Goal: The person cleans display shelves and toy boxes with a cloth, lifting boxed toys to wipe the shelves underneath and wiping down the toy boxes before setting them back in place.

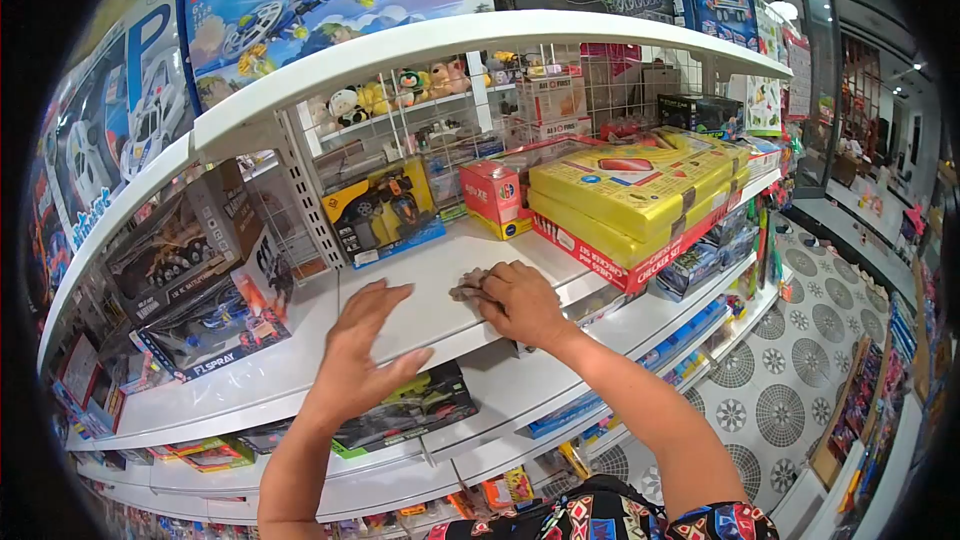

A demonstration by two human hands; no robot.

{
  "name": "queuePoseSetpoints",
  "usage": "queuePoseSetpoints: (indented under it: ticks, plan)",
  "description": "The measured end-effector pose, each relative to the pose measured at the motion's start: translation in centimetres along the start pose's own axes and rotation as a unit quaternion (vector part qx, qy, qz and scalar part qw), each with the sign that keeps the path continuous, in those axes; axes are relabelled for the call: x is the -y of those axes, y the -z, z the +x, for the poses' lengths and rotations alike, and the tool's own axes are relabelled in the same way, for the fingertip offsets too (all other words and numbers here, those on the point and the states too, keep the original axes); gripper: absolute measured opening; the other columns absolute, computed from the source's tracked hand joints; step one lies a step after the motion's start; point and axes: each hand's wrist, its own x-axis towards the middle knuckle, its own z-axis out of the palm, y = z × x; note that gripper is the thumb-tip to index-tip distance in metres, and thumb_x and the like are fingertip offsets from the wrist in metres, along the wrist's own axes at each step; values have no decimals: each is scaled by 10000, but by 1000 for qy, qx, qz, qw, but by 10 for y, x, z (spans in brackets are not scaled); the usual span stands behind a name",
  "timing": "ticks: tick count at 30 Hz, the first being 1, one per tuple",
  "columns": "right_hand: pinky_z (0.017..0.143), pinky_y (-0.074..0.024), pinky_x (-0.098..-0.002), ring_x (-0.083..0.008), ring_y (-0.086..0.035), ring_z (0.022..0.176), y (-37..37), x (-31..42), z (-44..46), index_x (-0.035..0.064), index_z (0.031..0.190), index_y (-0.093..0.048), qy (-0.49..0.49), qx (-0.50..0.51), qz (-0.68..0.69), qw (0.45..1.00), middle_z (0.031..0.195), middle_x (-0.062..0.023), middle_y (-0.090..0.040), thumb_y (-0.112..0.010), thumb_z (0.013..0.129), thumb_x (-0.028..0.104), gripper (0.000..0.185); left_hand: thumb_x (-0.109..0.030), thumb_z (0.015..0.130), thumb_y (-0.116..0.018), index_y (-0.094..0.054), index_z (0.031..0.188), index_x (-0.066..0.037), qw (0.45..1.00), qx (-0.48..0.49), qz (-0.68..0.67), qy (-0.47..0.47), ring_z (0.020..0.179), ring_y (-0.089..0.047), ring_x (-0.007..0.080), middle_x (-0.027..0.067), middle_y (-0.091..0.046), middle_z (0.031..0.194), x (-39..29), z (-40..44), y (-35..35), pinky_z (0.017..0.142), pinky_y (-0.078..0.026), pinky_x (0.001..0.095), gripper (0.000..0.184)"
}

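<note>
A long white shelf with a smooth, bare middle stretch (405,325) runs across the view, with further white tiers below it. On the white upper shelf (440,35) above stands a large blue cardboard box printed with a flying toy (330,5). To the right on the middle shelf, flat yellow rectangular boxes (630,180) are stacked on a red cardboard box marked "CHECKER SET" (655,268). At the left end sits a dark window-front box marked "FLSPRAY" (205,335). Toward the back stand a yellow-and-blue box with a toy vehicle (390,210) and, beside the yellow stack, a smaller red upright box (495,195).

The left hand (370,350) is raised over the shelf's front edge, fingers spread wide, thumb well apart, holding nothing. The right hand (522,302) is palm down at the bare stretch, its fingers curled over a small, crumpled grey-brown cloth (464,290). The cloth lies against the shelf surface, sticking out past the fingertips, in front of the red upright box.
</note>
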Motion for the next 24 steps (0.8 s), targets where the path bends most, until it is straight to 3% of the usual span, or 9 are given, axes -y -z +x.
queuePoseSetpoints:
  ticks: [4,7,10,12,15,18,21,22,24]
  plan:
    - [750,-462,-414,-292,-565,818,11,-6,-7,58,949,-653,21,4,51,998,894,-93,-581,-634,785,227,236,-289,703,-758,-517,1268,-33,996,58,-59,-12,1149,-526,322,180,-553,1229,-10,42,-39,981,-400,390,666]
    - [797,-457,-422,-300,-561,850,13,-10,-13,61,939,-653,29,-22,79,996,911,-96,-580,-627,794,223,219,-316,724,-753,-477,1316,-43,993,91,-75,30,1127,-543,308,186,-553,1229,-4,73,-67,959,-422,388,708]
    - [838,-440,-438,-303,-554,873,12,-13,-16,63,915,-643,33,-21,68,997,920,-99,-574,-615,805,222,196,-354,725,-732,-462,1326,-65,987,83,-93,103,1151,-519,357,210,-554,1207,14,107,-96,964,-418,402,720]
    - [853,-427,-448,-303,-548,877,9,-13,-16,64,896,-631,40,-20,59,997,922,-104,-569,-609,809,226,186,-375,708,-743,-384,1380,-80,985,39,-97,138,1162,-512,363,230,-520,1248,35,131,-122,964,-425,406,817]
    - [856,-409,-453,-305,-538,873,7,-14,-15,64,870,-610,59,-40,47,996,920,-117,-562,-606,810,236,183,-349,708,-767,-253,1446,-79,991,-75,-37,107,1183,-492,349,208,-483,1317,67,169,-161,935,-450,421,939]
    - [846,-395,-452,-310,-524,874,4,-16,-16,67,844,-594,74,-63,19,995,911,-135,-550,-608,808,244,181,-332,689,-773,-240,1440,-79,987,-112,10,113,1197,-464,370,210,-467,1317,60,196,-178,965,-425,443,956]
    - [871,-394,-471,-310,-529,894,5,-17,-18,75,856,-571,69,-50,28,996,1019,-126,-569,-629,792,232,180,-320,664,-781,-306,1394,-79,990,-118,33,66,1173,-466,384,221,-483,1272,86,217,-203,981,-406,448,904]
    - [856,-396,-455,-298,-531,888,6,-18,-17,70,851,-570,74,-52,30,995,1017,-130,-571,-629,794,242,191,-351,682,-770,-353,1373,-143,988,-114,28,96,1118,-522,407,231,-429,1299,89,218,-206,883,-474,463,833]
    - [839,-400,-443,-293,-535,882,7,-19,-17,68,854,-571,80,-53,29,995,1013,-132,-574,-629,795,246,195,-348,689,-765,-406,1325,-134,989,-110,37,93,1093,-535,406,221,-451,1261,92,213,-203,864,-479,461,762]
